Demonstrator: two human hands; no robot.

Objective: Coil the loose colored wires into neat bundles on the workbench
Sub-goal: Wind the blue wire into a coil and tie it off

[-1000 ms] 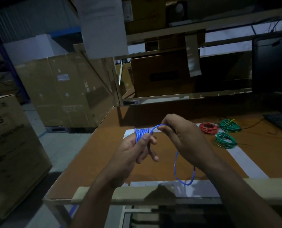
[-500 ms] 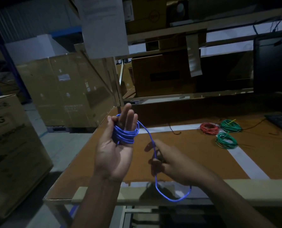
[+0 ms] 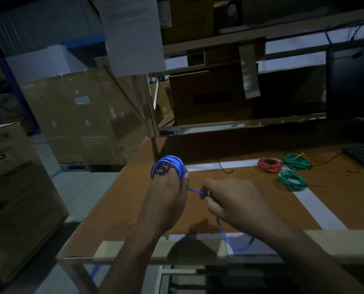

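Two hands over the near edge of the workbench (image 3: 121, 198), working one blue wire (image 3: 170, 165). Left hand (image 3: 168, 198): seen from the back, fingers hidden behind the palm, with the wire wound in several loops around them; the coil stands above the hand, just over the bench's left part. Whether the fingers are bent or straight inside the coil cannot be made out, though the loops sit tight on them. Right hand (image 3: 233, 201): just beside the left, knuckles up, thumb and fingers pinching the free run of the same wire. A short taut stretch spans the gap between the hands; the tail drops below the right hand, curves over the front rail and is then covered by the right forearm — its end is not visible.

Three finished bundles lie on the bench to the right, well apart from the hands: a red coil (image 3: 269, 165), a green coil (image 3: 297, 161) beside it with a yellowish tip showing, and a second green coil (image 3: 292, 180) nearer the person, on a white tape strip (image 3: 317, 209). A thin dark lead (image 3: 224, 168) lies across the farther white band.

Surroundings, dim and partly cut off: keyboard corner (image 3: 363, 155) and monitor (image 3: 353, 85) at the right edge, a cardboard box (image 3: 208, 96) on the shelf behind, a large wrapped carton (image 3: 81, 115) on the floor, and another carton (image 3: 13, 187) at the left edge marked "LG" — remaining print illegible. A pale sheet (image 3: 134, 32) hangs at the top, text unreadable.
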